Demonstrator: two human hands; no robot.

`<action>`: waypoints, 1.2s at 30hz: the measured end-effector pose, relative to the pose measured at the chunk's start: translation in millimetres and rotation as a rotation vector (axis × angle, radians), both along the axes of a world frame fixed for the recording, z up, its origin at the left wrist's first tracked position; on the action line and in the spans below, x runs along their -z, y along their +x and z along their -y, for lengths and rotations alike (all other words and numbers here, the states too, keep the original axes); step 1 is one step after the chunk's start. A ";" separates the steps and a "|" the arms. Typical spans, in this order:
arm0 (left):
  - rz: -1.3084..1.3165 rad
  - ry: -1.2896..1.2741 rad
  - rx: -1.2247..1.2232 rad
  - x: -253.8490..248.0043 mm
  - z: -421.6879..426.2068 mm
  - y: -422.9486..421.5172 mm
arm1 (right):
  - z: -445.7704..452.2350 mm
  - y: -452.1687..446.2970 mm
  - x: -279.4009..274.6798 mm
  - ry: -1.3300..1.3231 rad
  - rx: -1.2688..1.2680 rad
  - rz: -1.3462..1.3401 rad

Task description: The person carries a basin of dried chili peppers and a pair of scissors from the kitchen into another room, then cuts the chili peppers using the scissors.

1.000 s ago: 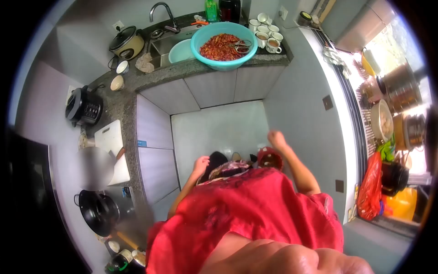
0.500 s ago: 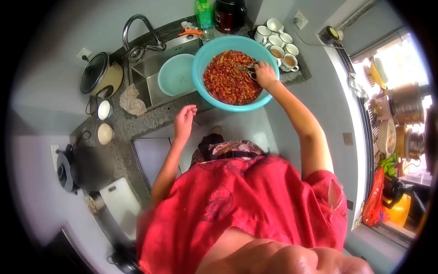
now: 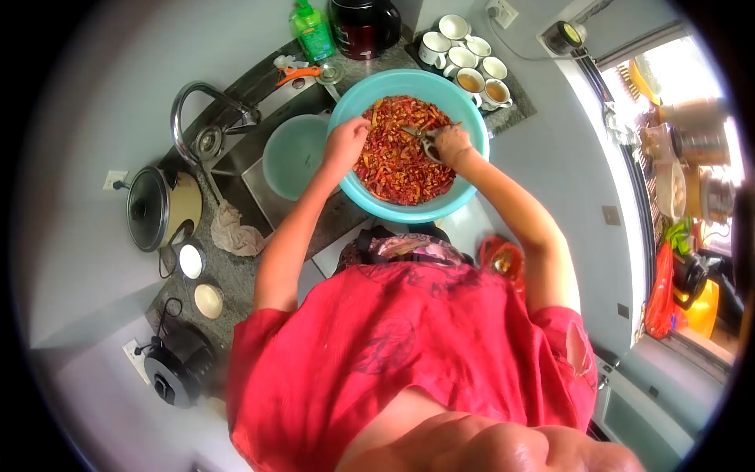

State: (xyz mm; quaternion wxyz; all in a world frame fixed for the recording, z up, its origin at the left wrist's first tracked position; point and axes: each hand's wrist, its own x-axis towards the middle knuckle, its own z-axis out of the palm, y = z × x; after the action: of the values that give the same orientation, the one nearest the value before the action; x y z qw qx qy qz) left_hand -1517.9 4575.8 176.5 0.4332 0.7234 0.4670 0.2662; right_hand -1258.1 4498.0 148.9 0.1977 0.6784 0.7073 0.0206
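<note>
A large turquoise basin (image 3: 346, 108) full of chopped red chili pieces (image 3: 401, 161) stands at the counter's front edge. My right hand (image 3: 453, 145) is inside the basin on the right, its fingers closed round the handles of metal scissors (image 3: 429, 145), whose blades point left over the chili. My left hand (image 3: 347, 143) is at the left side of the basin, fingers bent together at the chili's edge; what it pinches, if anything, is too small to make out.
Left of the basin, a pale green bowl (image 3: 295, 157) sits in the sink below the faucet (image 3: 185, 118). White mugs (image 3: 454, 28) stand at the back right, a green bottle (image 3: 311, 33) and dark kettle (image 3: 361, 31) behind. A rice cooker (image 3: 161, 208) and crumpled cloth (image 3: 234, 230) are farther left.
My left hand has moved up from in front of the counter into the basin. My right hand, resting on the scissors before, now grips their handles. The view has shifted nearer the counter.
</note>
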 end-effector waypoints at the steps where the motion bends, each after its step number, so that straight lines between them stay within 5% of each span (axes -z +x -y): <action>1: -0.048 0.022 0.020 9.7 -12.5 8.9 | 2.7 -11.1 -30.0 -0.234 0.100 -0.205; 6: -0.512 0.113 0.133 44.8 -49.4 57.2 | 17.0 -7.0 -42.6 -0.767 0.322 -0.566; 7: -0.555 0.130 0.130 50.9 -50.4 60.0 | 25.2 -6.6 -42.2 -0.771 0.333 -0.575; 10: -0.629 0.156 0.154 77.0 -55.9 64.2 | 59.6 -1.9 -42.0 -0.691 0.885 -1.395; 14: -0.494 0.305 0.205 60.8 -49.1 58.3 | 92.0 -15.4 -39.7 -0.426 1.040 -1.910; 18: -0.151 -0.013 0.192 36.8 -42.6 47.9 | 100.1 -39.9 -51.1 -0.308 0.941 -1.719; 20: 0.312 -0.787 0.080 15.2 -31.4 39.6 | 98.2 -51.7 -62.4 -0.248 0.994 -1.712; 23: 0.360 -0.716 0.237 17.3 -24.7 23.2 | 99.9 -60.5 -67.9 -0.191 1.047 -1.683; 26: 0.433 -0.709 0.200 4.0 -9.6 21.3 | 99.4 -64.7 -70.1 -0.149 0.774 -1.519; 36: 0.367 -0.619 0.364 -2.9 -2.7 5.0 | 87.6 -81.3 -78.3 -0.187 0.761 -1.368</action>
State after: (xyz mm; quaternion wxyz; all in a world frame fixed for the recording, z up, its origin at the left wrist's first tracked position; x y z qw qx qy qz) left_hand -1512.9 4578.5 179.5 0.7468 0.5703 0.3043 0.1564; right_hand -1339.3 4410.5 227.3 -0.2316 0.7165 0.3900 -0.5301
